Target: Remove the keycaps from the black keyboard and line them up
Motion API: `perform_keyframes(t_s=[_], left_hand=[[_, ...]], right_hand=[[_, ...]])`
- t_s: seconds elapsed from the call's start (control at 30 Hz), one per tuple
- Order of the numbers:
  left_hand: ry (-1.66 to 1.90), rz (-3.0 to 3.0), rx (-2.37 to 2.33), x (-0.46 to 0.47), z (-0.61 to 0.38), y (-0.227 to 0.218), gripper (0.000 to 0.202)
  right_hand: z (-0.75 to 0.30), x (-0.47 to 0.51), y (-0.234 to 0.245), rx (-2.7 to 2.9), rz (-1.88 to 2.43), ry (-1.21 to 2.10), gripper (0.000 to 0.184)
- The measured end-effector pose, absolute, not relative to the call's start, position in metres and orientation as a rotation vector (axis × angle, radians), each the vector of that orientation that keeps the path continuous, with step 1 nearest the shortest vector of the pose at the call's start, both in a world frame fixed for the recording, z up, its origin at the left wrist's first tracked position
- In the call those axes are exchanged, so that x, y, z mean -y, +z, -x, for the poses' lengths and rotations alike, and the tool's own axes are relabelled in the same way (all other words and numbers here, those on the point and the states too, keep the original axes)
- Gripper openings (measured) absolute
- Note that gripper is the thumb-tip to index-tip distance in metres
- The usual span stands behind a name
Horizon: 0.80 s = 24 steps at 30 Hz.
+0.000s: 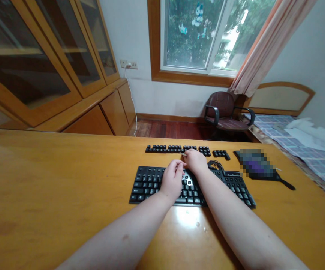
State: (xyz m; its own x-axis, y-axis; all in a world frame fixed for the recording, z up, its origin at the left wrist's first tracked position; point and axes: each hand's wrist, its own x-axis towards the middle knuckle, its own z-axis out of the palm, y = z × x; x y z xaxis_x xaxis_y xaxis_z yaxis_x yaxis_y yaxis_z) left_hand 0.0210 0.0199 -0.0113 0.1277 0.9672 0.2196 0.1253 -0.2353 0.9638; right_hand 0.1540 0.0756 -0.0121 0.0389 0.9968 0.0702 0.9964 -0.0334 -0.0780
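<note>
A black keyboard (pixel 145 187) lies on the wooden desk, with the upper rows of its left and middle part bare of keycaps in places. My left hand (pixel 172 180) is over its middle, fingers curled together; what they hold, if anything, is hidden. Just beyond, my right hand (pixel 196 162) pinches a small thin pale stick-like piece (pixel 183 154) near the keyboard's back edge. Behind the hands, loose black keycaps (pixel 159 149) stand in grouped rows on the desk. The coiled keyboard cable (pixel 215 164) rests to the right of my right hand.
A dark pouch with a strap and a purple patch (pixel 253 168), partly blurred, lies at the right. The wooden desk (pixel 52 195) ends at a far edge behind the keycaps. Beyond stand a glass-door cabinet (pixel 66 97), an office chair (pixel 224 108) and a bed (pixel 280 127).
</note>
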Motion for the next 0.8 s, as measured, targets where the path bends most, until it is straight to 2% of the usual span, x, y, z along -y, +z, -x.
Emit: perform_keyframes(t_s=[0.6,0.8], left_hand=[[1.230,-1.528,-1.101,-0.020,-0.022,-0.014,0.022],[1.269,-1.480,-1.083,-0.019,-0.021,-0.012,0.022]], right_hand=[[-0.162,-0.075,-0.015,1.984,2.040,0.030,0.024],[-0.177,-0.067,0.000,2.048,1.743,0.315,0.022]])
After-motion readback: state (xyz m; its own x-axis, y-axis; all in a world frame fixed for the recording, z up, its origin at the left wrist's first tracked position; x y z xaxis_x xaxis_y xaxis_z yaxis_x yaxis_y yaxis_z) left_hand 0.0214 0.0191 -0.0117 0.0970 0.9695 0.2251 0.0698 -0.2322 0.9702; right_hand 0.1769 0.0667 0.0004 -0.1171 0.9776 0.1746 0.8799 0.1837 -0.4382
